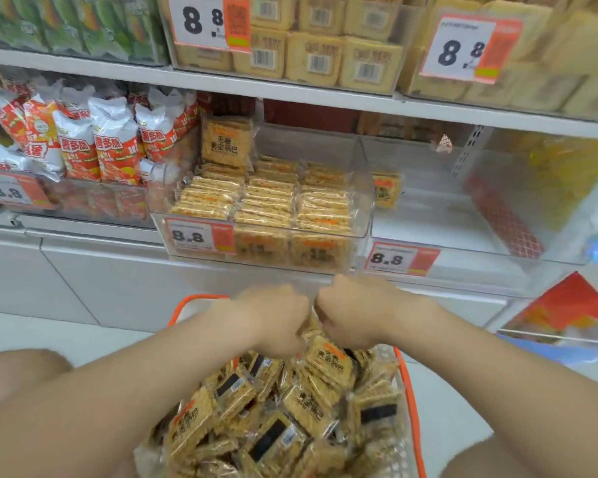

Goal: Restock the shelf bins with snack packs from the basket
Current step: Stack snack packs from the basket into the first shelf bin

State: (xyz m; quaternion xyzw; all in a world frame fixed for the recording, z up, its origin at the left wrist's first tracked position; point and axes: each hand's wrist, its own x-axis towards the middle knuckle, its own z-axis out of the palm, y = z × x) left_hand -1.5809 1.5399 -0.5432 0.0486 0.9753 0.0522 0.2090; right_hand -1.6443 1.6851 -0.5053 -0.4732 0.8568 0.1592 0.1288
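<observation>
A white store shelf [290,91] fills the upper view, its levels lined with clear plastic bins. Below it, at the bottom centre, an orange-rimmed basket [409,391] is heaped with golden rice-cracker snack packs [290,408], some label up, some barcode up.

On the lower shelf level, directly above the basket, the middle bin [365,160] is packed with rows of the same snack packs standing on edge. One more pack [225,141] stands upright at its back left corner. An "8.8" price tag [195,236] sits on the left of its front wall. The bin just to its right [463,208] holds a single pack [387,189] against its left wall.

The left hand [277,319] and right hand [353,319] hover knuckle to knuckle over the far edge of the basket's heap, touching the topmost packs. Both have their fingers curled under. Motion blur makes it impossible to tell whether they grasp anything.
</observation>
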